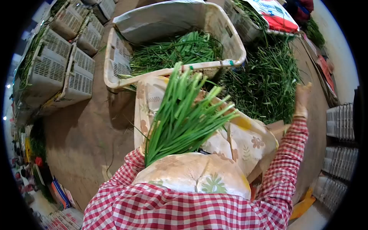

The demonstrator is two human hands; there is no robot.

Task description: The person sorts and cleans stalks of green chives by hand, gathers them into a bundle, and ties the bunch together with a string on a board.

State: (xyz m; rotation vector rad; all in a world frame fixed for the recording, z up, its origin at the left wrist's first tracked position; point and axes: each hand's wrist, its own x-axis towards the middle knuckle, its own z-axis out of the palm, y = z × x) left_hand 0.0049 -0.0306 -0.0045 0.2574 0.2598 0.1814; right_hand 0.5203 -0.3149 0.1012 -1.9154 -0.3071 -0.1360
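Observation:
A large bunch of green chives [184, 115], pale cut ends pointing away from me, slants up across my lap over a cream floral apron [226, 184]. My left hand [143, 148] is at the lower left side of this bunch, gripping it from beneath; leaves cover most of the fingers. Far out to the right, my right hand [302, 97] is stretched beside a heap of loose green leaves [264, 80]. Its fingers look apart, with nothing visible in them, though they are small and partly turned away.
In front of me stands a white plastic crate [226, 32] with more greens inside. Stacked slatted crates [50, 57] line the left side. A red and white sack [274, 15] lies on another crate at the back right. More slatted crates [340, 122] stand at the right edge.

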